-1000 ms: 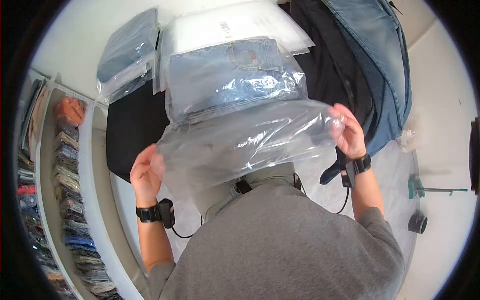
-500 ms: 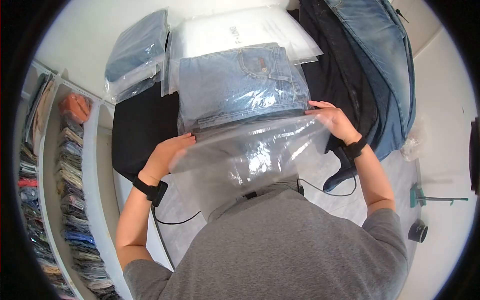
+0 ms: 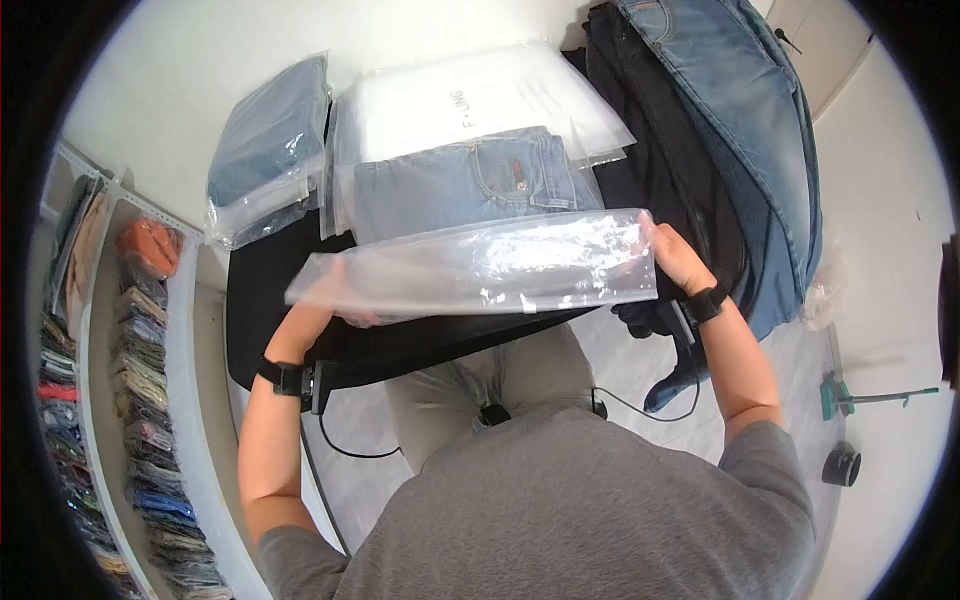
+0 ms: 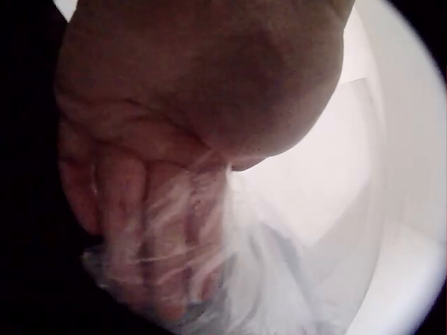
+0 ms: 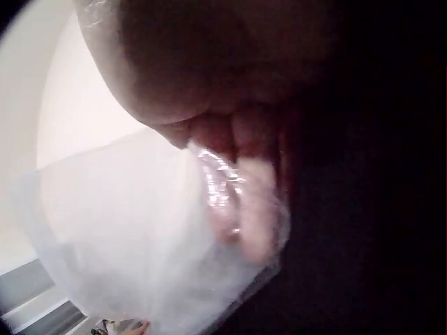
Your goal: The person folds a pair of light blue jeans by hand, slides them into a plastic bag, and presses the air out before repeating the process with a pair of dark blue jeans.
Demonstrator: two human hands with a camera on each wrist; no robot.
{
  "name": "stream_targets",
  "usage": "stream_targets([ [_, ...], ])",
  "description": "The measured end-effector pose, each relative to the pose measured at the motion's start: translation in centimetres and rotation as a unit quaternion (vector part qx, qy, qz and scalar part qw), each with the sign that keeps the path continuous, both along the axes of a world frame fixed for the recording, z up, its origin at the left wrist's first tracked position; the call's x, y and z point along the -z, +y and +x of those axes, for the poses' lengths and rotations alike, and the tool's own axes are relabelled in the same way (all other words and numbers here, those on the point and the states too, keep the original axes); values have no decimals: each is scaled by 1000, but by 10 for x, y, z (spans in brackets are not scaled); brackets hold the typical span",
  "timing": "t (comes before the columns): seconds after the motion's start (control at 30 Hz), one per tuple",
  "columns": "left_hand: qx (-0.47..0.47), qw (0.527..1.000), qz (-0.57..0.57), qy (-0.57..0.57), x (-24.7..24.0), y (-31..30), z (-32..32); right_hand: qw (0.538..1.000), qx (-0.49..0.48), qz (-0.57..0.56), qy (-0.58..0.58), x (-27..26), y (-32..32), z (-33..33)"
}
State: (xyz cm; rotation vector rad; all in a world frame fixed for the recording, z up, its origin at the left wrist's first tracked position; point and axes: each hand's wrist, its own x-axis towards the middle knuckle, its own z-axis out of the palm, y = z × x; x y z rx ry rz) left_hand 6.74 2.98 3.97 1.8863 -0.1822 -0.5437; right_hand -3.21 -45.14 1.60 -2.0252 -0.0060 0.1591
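Note:
Folded light-blue jeans [image 3: 450, 185] lie inside a clear plastic bag [image 3: 480, 265] on a black-covered table. The bag's loose front part is raised between my hands and overlaps the lower jeans in the head view. My left hand [image 3: 322, 298] grips its left end, partly seen through the film. In the left wrist view, the left fingers [image 4: 164, 230] lie behind the plastic, which is caught at the thumb. At the other end my right hand [image 3: 680, 262] pinches the bag's edge. The right wrist view shows shiny film wrapped over the right fingers [image 5: 255, 209].
Behind the jeans lies a stack of white printed bags [image 3: 480, 95]. Bagged dark-blue denim [image 3: 270, 130] stands to its left. Unbagged jeans [image 3: 715, 130] drape over the table's right side. Shelves of packed clothes [image 3: 150, 400] run along the left. The black table cover [image 3: 290, 350] shows in front.
The loose plastic hung toward my body and now is turned up, folded edge over the jeans' lower part. Both hands reached to the jeans' front edge, then took the bag's ends.

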Motion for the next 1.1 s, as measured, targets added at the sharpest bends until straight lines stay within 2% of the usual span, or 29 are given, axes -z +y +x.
stream_targets([
  [0.03, -1, 1000, 0, -3, -1, 2, 5, 998, 41, -21, 40, -8, 3, 2],
  [0.07, 39, 998, 16, 55, -2, 5, 14, 995, 22, 23, 93, -1, -3, 7],
  [0.1, 78, 990, 32, 112, -1, 6, 21, 996, 21, 22, 89, 3, 0, 9],
  [0.13, -78, 996, 25, 20, 13, -8, 15, 997, 48, 30, -49, 7, 8, 5],
  [0.17, -79, 996, 24, 17, 13, -8, 12, 979, 74, 37, -185, 10, 15, 1],
  [0.23, -103, 994, 26, -5, 0, -11, 7, 972, 64, 35, -222, -20, 34, -5],
  [0.27, -58, 987, 107, 105, 4, 3, 25, 963, 60, 32, -259, -27, 35, -4],
  [0.3, -59, 987, 108, 103, -1, 2, 23, 953, 57, 29, -296, -31, 36, -2],
  [0.33, -20, 998, 42, -46, -7, 1, 19, 959, 34, 72, -271, -35, 31, 1],
  [0.37, 21, 981, -25, -192, -14, -2, 14, 963, 12, 115, -244, -38, 24, 6],
  [0.4, -56, 969, -81, -225, -25, -23, 3, 966, 50, 185, -174, -34, 22, 13],
  [0.43, -55, 969, -80, -226, -21, -17, 9, 980, 32, 47, -191, -40, 15, 20],
  [0.5, -22, 976, -165, -137, -11, -1, 32, 950, 93, 275, -114, -43, 27, 39],
  [0.53, -49, 981, -154, -112, -16, -8, 37, 932, 148, 312, -105, -42, 34, 53],
  [0.57, -59, 982, -162, -81, -12, -12, 45, 948, 102, 293, -69, -36, 22, 68],
  [0.63, -91, 990, -108, -26, -3, -15, 61, 953, 101, 282, 47, -20, 5, 92],
  [0.7, -104, 990, -94, -3, 10, -18, 70, 953, 117, 273, 67, -11, 4, 97],
  [0.83, -124, 988, -90, 27, 16, -13, 68, 953, 138, 252, 101, -9, 10, 63],
  [0.9, -159, 981, -110, -13, 13, -13, 52, 947, 181, 260, 49, 0, 14, 32],
  [0.97, -137, 973, -184, -7, 17, 0, 35, 943, 190, 272, 7, 19, 20, 5],
  [1.03, -180, 968, -166, -46, 22, 1, 9, 951, 212, 215, -62, 35, 35, -15],
  [1.1, -187, 969, -144, -74, 33, -3, -15, 931, 253, 239, -108, 39, 50, -22],
])
